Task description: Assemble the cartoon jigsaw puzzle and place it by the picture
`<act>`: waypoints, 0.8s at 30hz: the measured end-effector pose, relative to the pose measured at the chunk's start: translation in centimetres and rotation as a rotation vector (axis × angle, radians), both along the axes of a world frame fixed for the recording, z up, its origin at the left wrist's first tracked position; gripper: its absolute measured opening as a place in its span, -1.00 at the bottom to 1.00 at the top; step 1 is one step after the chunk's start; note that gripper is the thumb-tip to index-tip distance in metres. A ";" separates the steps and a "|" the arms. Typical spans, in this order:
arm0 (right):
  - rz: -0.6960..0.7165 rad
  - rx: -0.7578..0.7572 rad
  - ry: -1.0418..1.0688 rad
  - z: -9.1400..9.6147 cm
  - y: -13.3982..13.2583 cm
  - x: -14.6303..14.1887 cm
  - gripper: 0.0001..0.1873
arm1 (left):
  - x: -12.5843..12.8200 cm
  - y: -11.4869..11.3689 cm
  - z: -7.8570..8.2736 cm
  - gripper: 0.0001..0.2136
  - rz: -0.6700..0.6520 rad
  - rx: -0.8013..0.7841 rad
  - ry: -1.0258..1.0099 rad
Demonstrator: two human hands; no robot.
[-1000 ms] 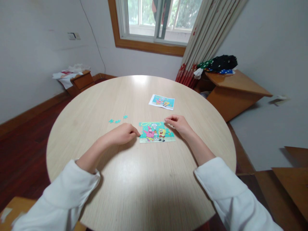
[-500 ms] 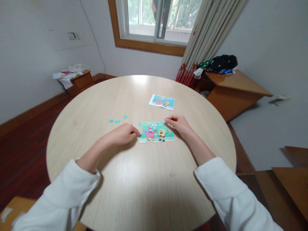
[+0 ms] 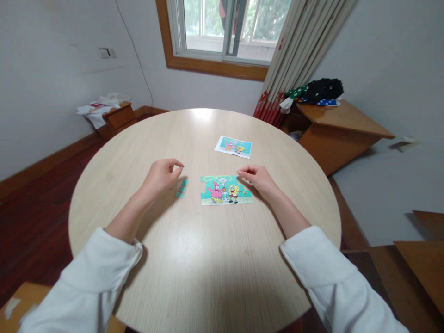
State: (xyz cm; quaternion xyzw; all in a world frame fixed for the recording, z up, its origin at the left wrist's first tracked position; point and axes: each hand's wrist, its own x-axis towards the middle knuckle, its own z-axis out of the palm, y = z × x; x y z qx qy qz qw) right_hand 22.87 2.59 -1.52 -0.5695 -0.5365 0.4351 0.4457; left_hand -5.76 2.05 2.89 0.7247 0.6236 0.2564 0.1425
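Note:
A jigsaw puzzle (image 3: 225,190) with cartoon figures on a teal ground lies flat on the table; its left edge looks notched. My left hand (image 3: 163,177) is left of it, thumb and forefinger pinched on a small teal puzzle piece (image 3: 182,167), mostly covered by the fingertips. Just below that hand, partly in its shadow, are a few loose teal pieces (image 3: 181,188); others may be hidden behind the hand. At the puzzle's upper right corner, the fingers of my right hand (image 3: 258,179) are drawn together and touch its edge.
A printed picture (image 3: 236,147) of the same cartoon scene lies beyond the puzzle. The round wooden table (image 3: 194,277) carries all of this. A cabinet (image 3: 343,120) with piled cloth stands at the right, near the curtain (image 3: 294,51).
My left hand has moved from the puzzle's left edge to the upper left and closed over a loose piece. Loose pieces below it have come into view. My right hand stays put.

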 end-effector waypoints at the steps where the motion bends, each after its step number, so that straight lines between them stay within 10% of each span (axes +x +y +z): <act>1: 0.000 0.003 0.000 0.0 0.0 0.0 -0.69 | -0.3 0.2 0.0 -0.75 0.026 0.013 -0.001; 24: 0.010 0.018 -0.014 -0.1 -0.1 0.1 -0.68 | -4.5 2.4 -1.8 -0.77 0.219 0.013 -0.154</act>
